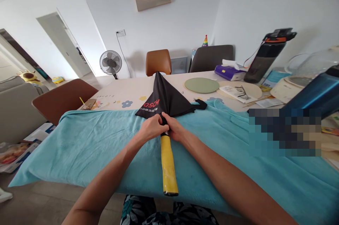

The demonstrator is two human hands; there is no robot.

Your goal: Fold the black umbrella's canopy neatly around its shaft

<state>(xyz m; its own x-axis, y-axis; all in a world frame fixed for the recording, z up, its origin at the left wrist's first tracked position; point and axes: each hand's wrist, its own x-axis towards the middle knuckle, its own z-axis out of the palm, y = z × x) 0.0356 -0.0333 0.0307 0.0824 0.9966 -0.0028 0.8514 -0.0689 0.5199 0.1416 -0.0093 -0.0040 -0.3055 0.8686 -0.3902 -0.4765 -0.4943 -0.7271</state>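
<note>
A black umbrella [173, 96] with red and white lettering lies on the turquoise cloth [106, 147], its tip pointing away from me. The canopy is folded down but hangs loose, wide near my hands. Toward me runs its yellow-wrapped handle [168, 165], which reaches the table's front edge. My left hand [154, 126] is closed around the shaft just above the handle. From the other side my right hand [173, 126] grips the same spot, and the fingers of both hands meet there. A black strap [200, 104] sticks out on the canopy's right.
Round placemats [201, 84], a purple tissue box [230, 72], glasses [242, 92] on papers and a dark bottle [266, 55] stand at the back right. A blue bottle [312, 92] leans in at the right. Chairs [159, 62] and a fan [110, 62] are beyond the table.
</note>
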